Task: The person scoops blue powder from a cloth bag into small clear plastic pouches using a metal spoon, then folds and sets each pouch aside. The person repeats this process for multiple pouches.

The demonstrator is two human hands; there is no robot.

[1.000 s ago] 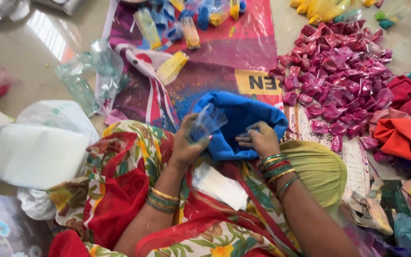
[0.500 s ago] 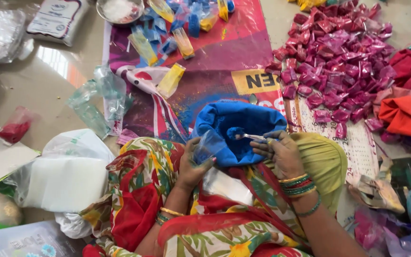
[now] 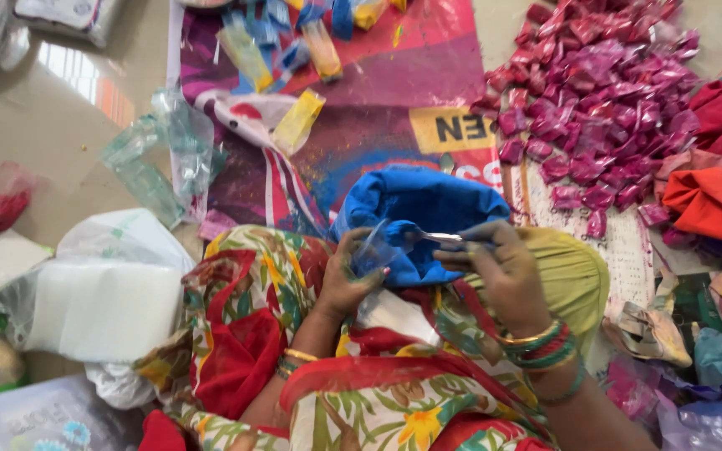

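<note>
Glossy tan floor (image 3: 68,108), printed mat (image 3: 394,92), pink packet heap (image 3: 603,92)

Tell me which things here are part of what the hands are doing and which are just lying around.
In use:
left hand holding a small clear pouch
right hand holding a metal spoon
blue bag of powder

Lying about:
heap of pink packets
yellow packet
empty clear bags
orange cloth
white sack

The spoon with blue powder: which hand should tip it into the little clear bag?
Probably the right hand: it already grips the spoon over the blue powder bag, while the left hand holds the small clear bag open beside it.
</note>
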